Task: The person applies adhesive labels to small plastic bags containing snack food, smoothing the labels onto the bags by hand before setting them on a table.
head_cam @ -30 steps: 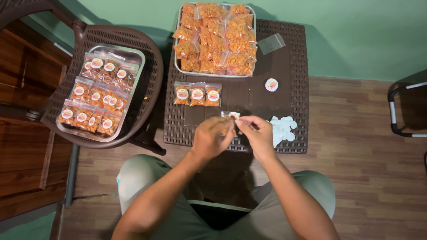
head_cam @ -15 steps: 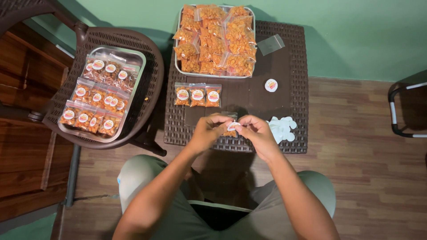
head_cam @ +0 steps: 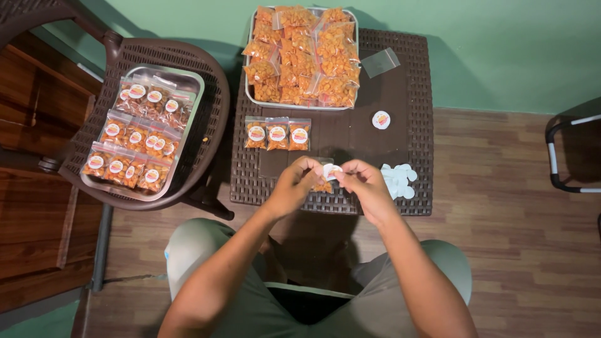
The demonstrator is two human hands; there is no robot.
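Observation:
My left hand (head_cam: 295,184) and my right hand (head_cam: 363,184) meet over the near edge of the dark wicker table (head_cam: 413,125). Both pinch a small round white sticker (head_cam: 330,170) between the fingertips. Under the hands lies a small clear snack packet (head_cam: 323,186), mostly hidden. Three labelled packets (head_cam: 277,133) sit in a row just beyond my left hand. A pile of white sticker backings (head_cam: 397,179) lies right of my right hand, and a single round label (head_cam: 381,119) lies farther back.
A metal tray (head_cam: 250,94) full of unlabelled orange snack packets stands at the table's far side, with an empty clear bag (head_cam: 380,62) beside it. A second tray (head_cam: 194,84) of labelled packets rests on a brown chair (head_cam: 213,144) to the left. A black-framed chair (head_cam: 566,150) stands at the right.
My hands have lifted slightly and drawn together over the packet, still working the small white sticker between the fingertips. Everything on the table and chair has stayed put.

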